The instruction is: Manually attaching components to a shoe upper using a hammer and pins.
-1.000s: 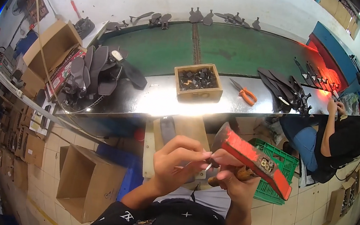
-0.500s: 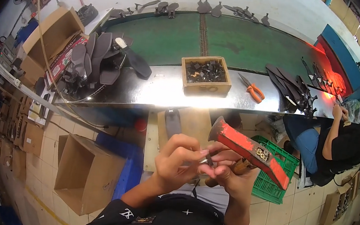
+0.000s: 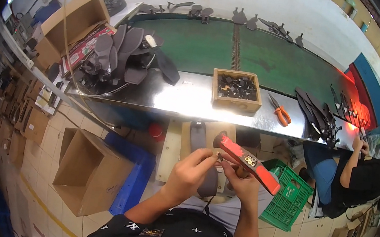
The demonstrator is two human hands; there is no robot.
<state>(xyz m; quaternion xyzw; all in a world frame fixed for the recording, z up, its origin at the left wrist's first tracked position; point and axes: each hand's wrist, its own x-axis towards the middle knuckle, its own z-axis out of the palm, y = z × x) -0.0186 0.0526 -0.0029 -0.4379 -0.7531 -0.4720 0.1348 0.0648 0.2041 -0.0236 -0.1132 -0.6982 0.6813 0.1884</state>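
My left hand is closed in a pinch on a small dark piece, whose exact kind is too small to make out. The fingertips of my right hand meet it from the other side. That right hand also holds a hammer with a worn red head, its wooden handle mostly hidden by the palm. Under my hands, a dark grey sole-shaped piece lies on a pale board. Another dark grey sole-shaped piece shows between my wrists.
On the metal-edged bench stand a wooden box of small dark parts, orange-handled pliers and a heap of grey sole-shaped pieces. Behind runs a green conveyor belt. A cardboard box, a green crate and a co-worker flank me.
My view has shifted, so the bench appears lower and further right. The hammer has moved left and down relative to the bench. My fingers have drawn into a tighter pinch on the small piece.
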